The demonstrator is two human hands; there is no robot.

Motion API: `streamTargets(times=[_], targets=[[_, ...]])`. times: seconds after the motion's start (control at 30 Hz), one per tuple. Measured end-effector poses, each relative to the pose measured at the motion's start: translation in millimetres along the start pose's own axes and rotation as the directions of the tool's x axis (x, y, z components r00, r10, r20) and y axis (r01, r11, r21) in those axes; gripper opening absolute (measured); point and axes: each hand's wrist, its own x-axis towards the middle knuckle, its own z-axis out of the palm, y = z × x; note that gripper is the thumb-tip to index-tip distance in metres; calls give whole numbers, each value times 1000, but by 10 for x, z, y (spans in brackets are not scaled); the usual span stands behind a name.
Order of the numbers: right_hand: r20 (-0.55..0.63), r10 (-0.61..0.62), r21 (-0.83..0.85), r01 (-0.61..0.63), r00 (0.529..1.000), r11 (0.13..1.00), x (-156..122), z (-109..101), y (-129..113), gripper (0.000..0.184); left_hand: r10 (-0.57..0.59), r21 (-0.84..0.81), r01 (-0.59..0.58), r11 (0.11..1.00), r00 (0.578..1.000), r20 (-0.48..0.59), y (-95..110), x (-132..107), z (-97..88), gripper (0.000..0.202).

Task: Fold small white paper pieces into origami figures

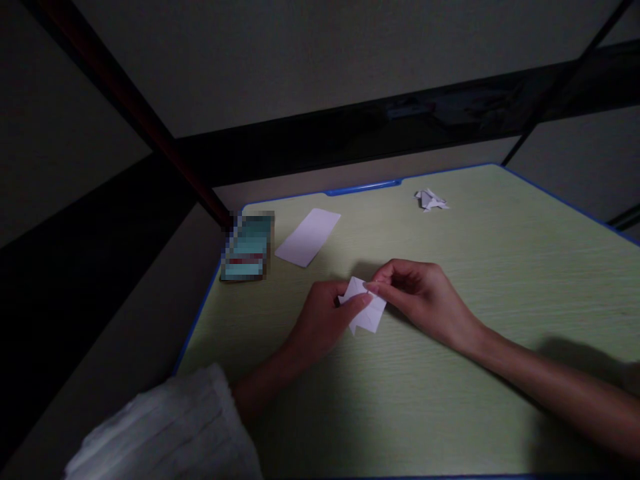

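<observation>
A small piece of folded white paper (367, 313) lies at the middle of the pale green table (500, 267), held by both hands. My left hand (325, 320) grips its left side, the thumb pressed on top. My right hand (425, 293) pinches its upper edge with thumb and forefinger. Both hands rest low over the tabletop. Part of the paper is hidden under the fingers.
A flat white card (307, 237) lies behind the hands to the left. A blurred teal packet (247, 247) sits at the table's left edge. A finished folded paper figure (430, 199) rests near the far edge. The table has a blue rim (363, 188).
</observation>
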Motion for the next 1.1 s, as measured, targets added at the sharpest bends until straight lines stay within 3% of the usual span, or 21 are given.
streamTargets(times=[0.23,0.9,1.1], targets=[[19,15,68,-16,1000,998,39,-29,31,17,2,0,-2,1000,1000,-19,-18,12,-10,24],[-54,54,-1,-54,997,999,23,25,-2,19,48,146,-41,988,998,-46,25,-35,29,26],[-1,24,25,-23,1000,999,60,13,32,18,57,152,-49,987,997,-53,50,-51,26,29]])
